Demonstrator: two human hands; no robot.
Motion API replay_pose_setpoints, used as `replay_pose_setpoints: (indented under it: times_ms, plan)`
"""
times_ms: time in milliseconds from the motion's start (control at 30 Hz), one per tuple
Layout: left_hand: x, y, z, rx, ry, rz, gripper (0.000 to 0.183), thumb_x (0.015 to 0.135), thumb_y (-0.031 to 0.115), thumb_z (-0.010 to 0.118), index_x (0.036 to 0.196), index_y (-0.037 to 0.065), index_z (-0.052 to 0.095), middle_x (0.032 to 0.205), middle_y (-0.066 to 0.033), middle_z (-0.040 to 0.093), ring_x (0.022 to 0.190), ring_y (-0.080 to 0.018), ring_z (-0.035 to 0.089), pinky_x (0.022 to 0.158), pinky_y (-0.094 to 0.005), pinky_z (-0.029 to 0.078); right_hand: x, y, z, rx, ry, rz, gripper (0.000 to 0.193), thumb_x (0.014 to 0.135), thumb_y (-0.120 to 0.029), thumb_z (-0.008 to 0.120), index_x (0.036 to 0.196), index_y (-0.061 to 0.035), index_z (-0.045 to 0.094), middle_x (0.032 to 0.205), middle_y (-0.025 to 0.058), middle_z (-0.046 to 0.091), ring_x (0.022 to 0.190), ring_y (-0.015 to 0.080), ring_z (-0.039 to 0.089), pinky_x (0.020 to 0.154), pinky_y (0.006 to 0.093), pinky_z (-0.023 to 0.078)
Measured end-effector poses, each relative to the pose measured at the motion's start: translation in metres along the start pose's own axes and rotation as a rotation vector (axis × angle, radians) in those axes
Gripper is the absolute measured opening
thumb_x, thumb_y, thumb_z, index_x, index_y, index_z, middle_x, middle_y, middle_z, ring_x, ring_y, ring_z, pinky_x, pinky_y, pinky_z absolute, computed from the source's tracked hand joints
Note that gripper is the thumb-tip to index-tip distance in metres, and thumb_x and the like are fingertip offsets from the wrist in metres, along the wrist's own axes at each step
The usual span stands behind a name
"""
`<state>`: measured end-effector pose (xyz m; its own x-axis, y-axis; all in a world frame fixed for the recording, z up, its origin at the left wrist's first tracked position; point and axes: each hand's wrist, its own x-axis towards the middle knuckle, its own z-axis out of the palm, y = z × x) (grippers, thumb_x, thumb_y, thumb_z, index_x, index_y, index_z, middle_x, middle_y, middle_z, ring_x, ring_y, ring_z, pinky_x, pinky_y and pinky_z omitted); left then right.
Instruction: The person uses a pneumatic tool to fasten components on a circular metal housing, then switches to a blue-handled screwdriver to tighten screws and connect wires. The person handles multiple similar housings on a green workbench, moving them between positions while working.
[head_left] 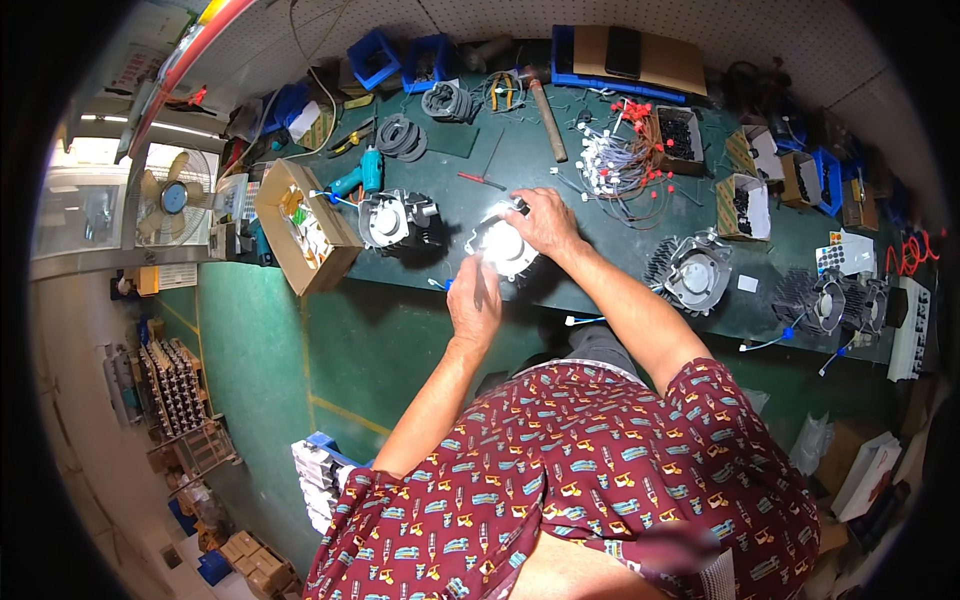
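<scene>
A silvery metal motor housing [508, 252], overexposed by bright light, sits at the bench's near edge between my hands. My left hand [474, 302] is closed at its near left rim, and a dark strip shows along the fingers. At the far rim my right hand [548, 222] has its fingers pinched round a small dark part that I cannot make out. Just beyond lies a thin tool with a red handle [482, 181]. To the left stands a similar housing [398, 218] with dark fins, near a teal power screwdriver [362, 174].
An open carton [312, 232] of small parts stands at the left. Beyond lie a hammer [546, 118], pliers [503, 92] and grey coils [402, 138]. Bundled wires [618, 160] and small-parts boxes [742, 207] are to the right, with more finned housings [692, 275] along the near edge.
</scene>
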<state>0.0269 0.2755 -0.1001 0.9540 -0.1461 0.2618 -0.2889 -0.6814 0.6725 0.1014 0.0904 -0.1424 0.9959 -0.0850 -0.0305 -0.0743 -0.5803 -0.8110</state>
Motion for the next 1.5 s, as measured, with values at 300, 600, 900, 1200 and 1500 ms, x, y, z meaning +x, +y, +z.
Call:
replay_pose_setpoints:
  times_ms: [300,600,900,1200,1500]
  plan:
    - [-0.001,-0.018,0.000,-0.222,0.046,-0.048,0.023,0.101,0.009,0.058,0.116,-0.006,0.067,0.091,-0.0160,0.071,0.078,-0.0241,0.068,0.073,-0.0369,0.053,0.011,0.021,0.014,0.040,0.002,-0.071,0.051,0.086,-0.039,0.077,0.122,-0.0028,0.072,0.113,0.0238,0.072,0.111,0.0353,0.068,0.096,0.0442,0.054]
    - [0.004,-0.013,-0.018,-0.251,0.014,-0.161,0.027,0.105,0.015,0.054,0.118,-0.005,0.067,0.077,-0.0108,0.069,0.067,-0.0176,0.064,0.065,-0.0328,0.052,-0.043,0.035,-0.128,-0.108,0.127,-0.177,0.054,0.087,-0.041,0.075,0.126,-0.0037,0.070,0.135,0.0208,0.065,0.133,0.0385,0.055,0.118,0.0464,0.038]
    - [-0.023,0.119,-0.004,-0.563,-0.161,-0.221,0.030,0.105,0.019,0.053,0.118,-0.001,0.072,0.078,-0.0010,0.062,0.066,-0.0072,0.054,0.057,-0.0245,0.046,-0.109,0.154,-0.258,-0.186,-0.138,-0.070,0.062,0.082,-0.044,0.078,0.129,-0.0052,0.069,0.138,0.0223,0.063,0.135,0.0394,0.053,0.116,0.0467,0.041]
    - [-0.082,0.201,0.137,-0.425,-0.255,-0.332,0.030,0.106,0.019,0.056,0.115,-0.006,0.069,0.072,-0.0001,0.058,0.062,-0.0074,0.051,0.054,-0.0243,0.042,-0.117,0.180,-0.238,0.064,-0.101,-0.191,0.040,0.085,-0.030,0.078,0.116,-0.0057,0.073,0.115,0.0151,0.074,0.109,0.0348,0.068,0.093,0.0442,0.052]
    - [-0.060,0.223,0.166,-0.027,-0.170,-0.214,0.025,0.098,0.012,0.056,0.097,-0.007,0.071,0.083,-0.0265,0.070,0.075,-0.0395,0.071,0.068,-0.0435,0.054,-0.117,0.186,-0.240,0.007,-0.091,-0.187,0.040,0.087,-0.037,0.074,0.118,-0.0116,0.072,0.117,0.0116,0.075,0.114,0.0327,0.066,0.097,0.0472,0.045]
